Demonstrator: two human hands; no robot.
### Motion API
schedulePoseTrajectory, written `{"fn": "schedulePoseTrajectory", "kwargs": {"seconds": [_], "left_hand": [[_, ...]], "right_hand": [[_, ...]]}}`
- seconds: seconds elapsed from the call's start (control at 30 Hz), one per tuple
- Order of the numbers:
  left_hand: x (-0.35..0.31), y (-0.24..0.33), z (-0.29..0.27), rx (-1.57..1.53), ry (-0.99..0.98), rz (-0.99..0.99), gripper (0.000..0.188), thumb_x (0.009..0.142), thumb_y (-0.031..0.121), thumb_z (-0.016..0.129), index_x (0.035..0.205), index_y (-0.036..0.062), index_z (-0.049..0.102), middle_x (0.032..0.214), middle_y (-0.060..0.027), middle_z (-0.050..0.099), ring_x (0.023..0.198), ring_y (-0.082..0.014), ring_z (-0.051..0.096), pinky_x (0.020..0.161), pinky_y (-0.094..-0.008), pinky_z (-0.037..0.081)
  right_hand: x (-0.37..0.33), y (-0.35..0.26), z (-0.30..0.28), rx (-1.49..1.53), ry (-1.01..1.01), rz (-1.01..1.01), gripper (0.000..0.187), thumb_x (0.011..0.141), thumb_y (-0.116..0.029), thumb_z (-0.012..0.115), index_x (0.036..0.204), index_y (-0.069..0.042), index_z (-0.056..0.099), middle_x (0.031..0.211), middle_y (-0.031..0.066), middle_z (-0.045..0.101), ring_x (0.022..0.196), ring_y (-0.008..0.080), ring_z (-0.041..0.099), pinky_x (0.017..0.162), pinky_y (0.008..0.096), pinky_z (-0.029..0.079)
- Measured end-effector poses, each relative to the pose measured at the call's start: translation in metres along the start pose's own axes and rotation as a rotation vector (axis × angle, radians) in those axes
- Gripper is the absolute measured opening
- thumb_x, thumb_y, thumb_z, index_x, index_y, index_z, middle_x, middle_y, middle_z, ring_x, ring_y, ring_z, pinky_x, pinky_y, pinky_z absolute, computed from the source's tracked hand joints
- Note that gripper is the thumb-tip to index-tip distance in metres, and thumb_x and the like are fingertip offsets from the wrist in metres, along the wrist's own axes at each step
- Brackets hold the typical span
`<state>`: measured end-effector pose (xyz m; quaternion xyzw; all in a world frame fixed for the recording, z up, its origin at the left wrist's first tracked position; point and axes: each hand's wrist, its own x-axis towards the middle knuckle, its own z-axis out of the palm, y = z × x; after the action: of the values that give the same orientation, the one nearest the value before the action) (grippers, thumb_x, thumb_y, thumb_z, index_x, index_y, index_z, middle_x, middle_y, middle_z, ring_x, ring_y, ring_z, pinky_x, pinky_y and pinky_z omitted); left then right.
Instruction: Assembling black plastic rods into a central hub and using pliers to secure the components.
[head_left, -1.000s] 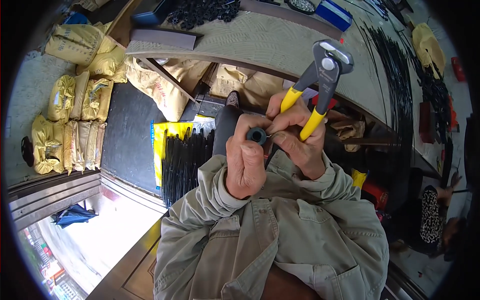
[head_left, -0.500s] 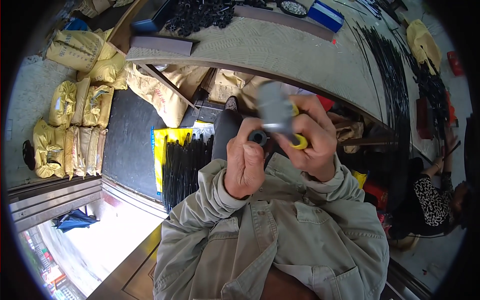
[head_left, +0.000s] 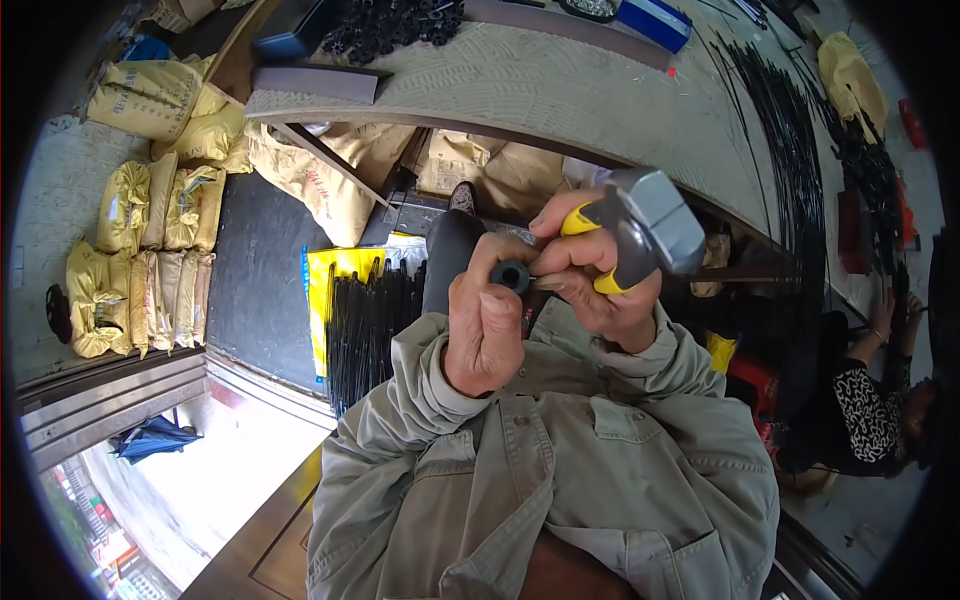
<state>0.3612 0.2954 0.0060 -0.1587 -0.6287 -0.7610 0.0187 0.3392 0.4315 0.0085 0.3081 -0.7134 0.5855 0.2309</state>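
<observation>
My left hand (head_left: 485, 320) is closed around a black cylindrical part (head_left: 509, 277), its round hollow end pointing up between thumb and forefinger. Close against it, my right hand (head_left: 605, 280) grips a pair of pliers (head_left: 660, 225) with yellow-and-black handles and a blunt metal head, which points up and away from the black part. The right thumb and fingertips meet right at the side of that part. Whether they pinch something small there is too fine to make out. The lower body of the black part is hidden in my left fist.
Ahead stands a workbench (head_left: 520, 90) with a heap of black parts (head_left: 390, 28) and a blue box (head_left: 655, 22). Long black rods (head_left: 365, 330) stand left of my leg; more rods (head_left: 780, 150) lie at right. Sacks (head_left: 150, 300) are stacked far left. A co-worker (head_left: 865, 400) sits at right.
The pliers have swung to the right, their head turning away from the black part. My right fingertips have come in against that part, while my left hand stays nearly still.
</observation>
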Motion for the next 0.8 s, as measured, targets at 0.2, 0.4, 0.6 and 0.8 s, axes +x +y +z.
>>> {"fn": "schedulePoseTrajectory", "kwargs": {"seconds": [0.2, 0.4, 0.6, 0.8], "left_hand": [[0.001, -0.004, -0.002, 0.055, -0.001, 0.088, 0.056, 0.09, 0.051, 0.031, 0.094, -0.0021, 0.046, 0.07, -0.0038, 0.048, 0.054, -0.0077, 0.039, 0.048, -0.0221, 0.031], [0.0, -0.01, -0.007, 0.118, 0.049, 0.105, 0.056, 0.09, 0.052, 0.03, 0.092, -0.0017, 0.046, 0.071, -0.0053, 0.048, 0.056, -0.0084, 0.04, 0.05, -0.022, 0.032], [0.003, -0.011, -0.027, 0.074, 0.107, 0.044, 0.059, 0.09, 0.054, 0.026, 0.092, -0.0014, 0.046, 0.07, -0.0058, 0.048, 0.057, -0.0088, 0.041, 0.052, -0.0216, 0.032], [0.004, -0.01, -0.038, -0.048, 0.033, -0.025, 0.062, 0.089, 0.055, 0.026, 0.094, -0.0021, 0.048, 0.071, -0.0063, 0.048, 0.058, -0.0101, 0.044, 0.054, -0.0223, 0.034]], "right_hand": [[0.001, 0.001, 0.006, 0.026, 0.007, -0.002, 0.017, 0.08, -0.016, 0.064, 0.079, 0.0, 0.058, 0.093, 0.0146, 0.053, 0.083, 0.02, 0.052, 0.072, 0.0292, 0.043], [-0.005, 0.002, 0.026, 0.035, 0.15, 0.005, 0.01, 0.08, -0.009, 0.061, 0.077, 0.0, 0.058, 0.095, 0.0149, 0.054, 0.083, 0.0195, 0.052, 0.071, 0.0297, 0.043], [0.004, -0.004, 0.002, -0.354, -0.095, -0.001, 0.013, 0.073, -0.005, 0.064, 0.083, 0.002, 0.06, 0.096, 0.0168, 0.056, 0.082, 0.0222, 0.056, 0.068, 0.0311, 0.046], [0.003, -0.018, -0.047, -0.911, -0.494, -0.162, 0.019, 0.067, -0.002, 0.065, 0.084, 0.004, 0.06, 0.092, 0.0103, 0.056, 0.071, 0.0239, 0.058, 0.057, 0.0305, 0.048]]}}
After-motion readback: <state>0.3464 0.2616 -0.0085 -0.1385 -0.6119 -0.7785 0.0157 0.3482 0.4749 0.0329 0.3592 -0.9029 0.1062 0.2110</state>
